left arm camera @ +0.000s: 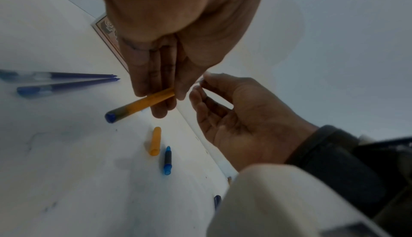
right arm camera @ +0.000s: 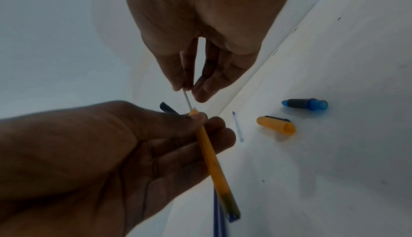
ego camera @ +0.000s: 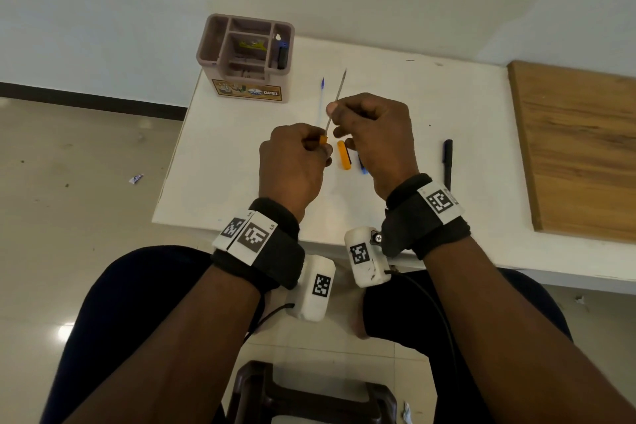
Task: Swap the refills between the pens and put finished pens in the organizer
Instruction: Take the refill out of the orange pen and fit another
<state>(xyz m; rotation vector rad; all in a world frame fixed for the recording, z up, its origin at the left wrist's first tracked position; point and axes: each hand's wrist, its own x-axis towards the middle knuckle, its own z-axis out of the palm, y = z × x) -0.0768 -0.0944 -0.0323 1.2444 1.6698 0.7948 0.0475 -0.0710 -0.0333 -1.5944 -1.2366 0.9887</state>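
My left hand (ego camera: 292,162) grips the orange plastic pen barrel (right arm camera: 209,156); my right hand (ego camera: 371,134) pinches the thin grey refill (ego camera: 339,89) at its mouth, above the white table (ego camera: 430,107), well inside its edges.

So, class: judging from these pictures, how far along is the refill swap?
Done: caps are off, the orange cap lies on the table. In hand: left hand grips the orange barrel, right hand pinches a refill at its mouth. Left: the loose blue refill, recapping, then the organizer.
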